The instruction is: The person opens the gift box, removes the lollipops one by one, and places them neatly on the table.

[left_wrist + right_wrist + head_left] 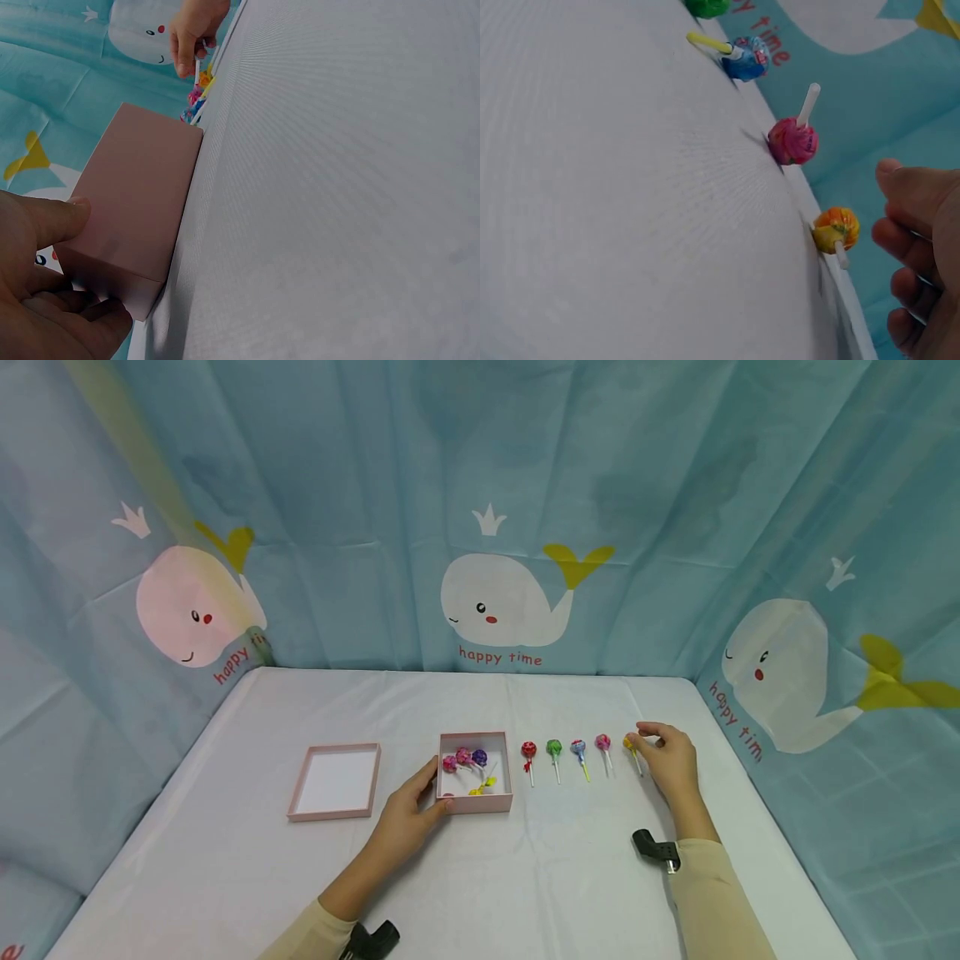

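Observation:
My left hand (408, 814) grips a pink open-topped box (480, 804) at its near left corner. In the left wrist view the thumb lies on one wall of the box (139, 187) and the fingers bend round its end. Inside are several lollipops, among them pink ones (463, 756), a purple one (479, 757) and yellow wrapping. My right hand (670, 764) is beside a yellow lollipop (836, 230), the rightmost in a row. In the right wrist view its loosely bent fingers (904, 244) look apart from that lollipop, which lies on the table.
Left of the box lies a shallow pink-rimmed lid (333, 783). The row right of the box also has red (528, 749), green (553, 747), blue (577, 747) and pink (603, 742) lollipops. A whale-printed curtain (360, 527) surrounds the white-covered table (555, 877).

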Motion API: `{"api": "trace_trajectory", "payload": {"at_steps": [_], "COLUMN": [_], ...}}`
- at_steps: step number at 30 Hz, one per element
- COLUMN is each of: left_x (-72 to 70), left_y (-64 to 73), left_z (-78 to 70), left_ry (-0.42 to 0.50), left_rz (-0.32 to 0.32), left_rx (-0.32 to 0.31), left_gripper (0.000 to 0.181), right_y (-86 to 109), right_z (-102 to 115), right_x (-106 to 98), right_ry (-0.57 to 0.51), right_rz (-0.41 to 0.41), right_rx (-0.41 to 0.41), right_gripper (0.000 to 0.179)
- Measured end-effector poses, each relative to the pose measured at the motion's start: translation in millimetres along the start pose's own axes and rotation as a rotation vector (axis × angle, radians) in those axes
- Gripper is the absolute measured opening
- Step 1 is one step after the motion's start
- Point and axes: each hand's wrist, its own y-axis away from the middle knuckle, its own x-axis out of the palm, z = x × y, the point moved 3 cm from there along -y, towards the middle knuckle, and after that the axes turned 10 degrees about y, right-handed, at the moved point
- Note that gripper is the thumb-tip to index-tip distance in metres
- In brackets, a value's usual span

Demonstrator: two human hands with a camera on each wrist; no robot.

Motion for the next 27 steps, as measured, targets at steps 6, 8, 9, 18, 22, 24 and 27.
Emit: {"api": "trace_trajectory", "payload": {"at_steps": [6, 8, 9, 18, 22, 24, 27], "left_x": [-0.4, -0.8, -1.0, -0.7, -0.6, -0.7, -0.8], "left_y": [1.1, 1.3, 1.4, -0.5, -0.2, 0.1, 0.2], "left_z": [1.0, 0.1, -0.6, -3.6, -2.6, -1.7, -0.3], "left_ry": [-0.002, -0.003, -0.001, 0.000, -0.002, 0.001, 0.000], "left_rz": [0.001, -0.001, -0.001, 0.003, 0.002, 0.003, 0.002], "left_rx": [-0.010, -0.006, -0.005, 0.003, 0.003, 0.002, 0.002], "left_gripper": [0.079, 0.079, 0.079, 0.079, 0.079, 0.079, 0.079], "right_y": [-0.9, -1.1, -0.6, 3.3, 3.5, 3.4, 3.3], "right_z": [19.9, 31.2, 37.3, 91.9, 114.7, 126.1, 144.8], "right_x": [-9.4, -13.4, -15.4, -25.9, -23.8, -22.1, -19.7], "right_ry": [-0.013, -0.020, -0.025, -0.091, -0.117, -0.116, -0.103], "right_rz": [-0.027, -0.034, -0.032, 0.009, 0.038, 0.057, 0.092], "right_rx": [-0.082, -0.116, -0.130, -0.258, -0.329, -0.352, -0.374], "right_gripper": [0.038, 0.037, 0.036, 0.031, 0.029, 0.029, 0.027]}}
